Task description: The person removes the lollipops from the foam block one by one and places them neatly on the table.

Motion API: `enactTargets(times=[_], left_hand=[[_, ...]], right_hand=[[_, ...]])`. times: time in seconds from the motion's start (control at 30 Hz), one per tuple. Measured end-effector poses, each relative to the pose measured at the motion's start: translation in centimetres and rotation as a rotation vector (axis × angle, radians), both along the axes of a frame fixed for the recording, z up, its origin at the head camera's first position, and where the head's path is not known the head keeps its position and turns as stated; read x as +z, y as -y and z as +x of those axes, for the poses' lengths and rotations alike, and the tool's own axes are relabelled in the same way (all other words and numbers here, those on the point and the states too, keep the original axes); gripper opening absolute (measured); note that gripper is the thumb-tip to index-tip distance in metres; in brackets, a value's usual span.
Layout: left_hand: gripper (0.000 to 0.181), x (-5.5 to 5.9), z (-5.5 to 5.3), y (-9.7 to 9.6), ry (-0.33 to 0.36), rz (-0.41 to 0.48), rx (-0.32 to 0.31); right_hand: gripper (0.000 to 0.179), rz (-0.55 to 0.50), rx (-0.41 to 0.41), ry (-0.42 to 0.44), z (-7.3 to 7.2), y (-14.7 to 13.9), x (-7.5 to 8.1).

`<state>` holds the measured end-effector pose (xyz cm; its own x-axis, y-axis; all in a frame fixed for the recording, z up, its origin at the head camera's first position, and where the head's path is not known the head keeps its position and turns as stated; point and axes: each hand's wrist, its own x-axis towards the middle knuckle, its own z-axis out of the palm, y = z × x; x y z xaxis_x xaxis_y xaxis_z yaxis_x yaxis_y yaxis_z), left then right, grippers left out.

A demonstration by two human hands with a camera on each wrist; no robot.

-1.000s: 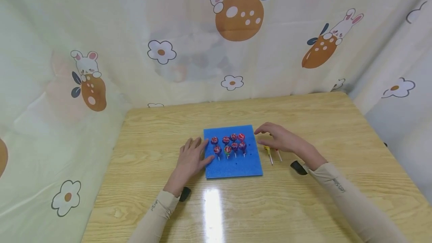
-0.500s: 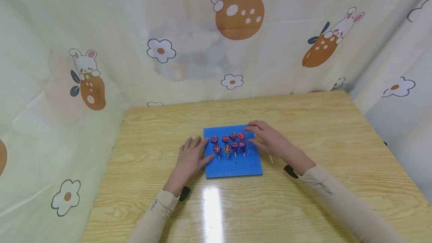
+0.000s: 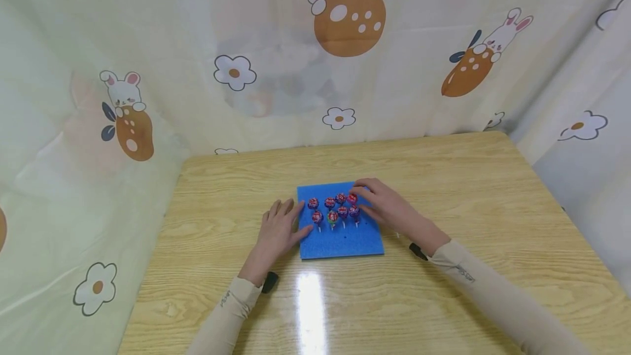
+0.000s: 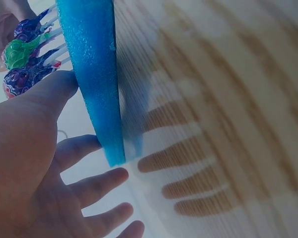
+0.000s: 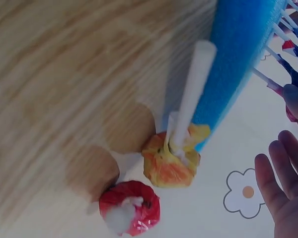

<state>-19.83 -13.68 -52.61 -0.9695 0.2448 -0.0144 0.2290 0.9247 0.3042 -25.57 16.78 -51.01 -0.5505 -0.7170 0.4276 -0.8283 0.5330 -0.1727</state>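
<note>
A blue foam board (image 3: 365, 242) lies on the table with several wrapped lollipops (image 3: 332, 217) standing in it by their sticks, in two rows. My left hand (image 3: 278, 232) rests at the board's left edge, fingers spread; in the left wrist view its thumb (image 4: 59, 91) touches the board's face beside a lollipop (image 4: 20, 82). At the far right end of the back row, my right hand (image 3: 389, 210) has thumb and index finger about a pinkish-red lollipop (image 3: 352, 199). The right wrist view shows the fingertips against its wrapper, with the other fingers (image 5: 283, 173) loosely extended.
Right of the board, a yellow-orange lollipop (image 5: 171, 166) and a red one (image 5: 129, 208) lie on the wooden table (image 3: 468, 179); the right hand mostly hides them in the head view. Small holes (image 3: 345, 237) show in the board. A printed curtain (image 3: 276, 108) hangs behind the table.
My right hand has moved left from beside the board to the pinkish-red lollipop, and its fingers have closed in around it. The left hand stays at the board's left edge.
</note>
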Motion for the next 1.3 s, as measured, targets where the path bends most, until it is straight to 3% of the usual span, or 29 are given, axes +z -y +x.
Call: enactTargets(times=[0.37,1.3], left_hand=[[0.070,0.1,-0.1,0.0,0.004,-0.004,0.000],[0.070,0.1,0.1,-0.1,0.012,0.013,0.004]], right_hand=[[0.039,-0.032,-0.006,-0.050,0.2,0.5,0.2],[0.037,-0.060,-0.002,-0.081,0.2,0.5,1.0]])
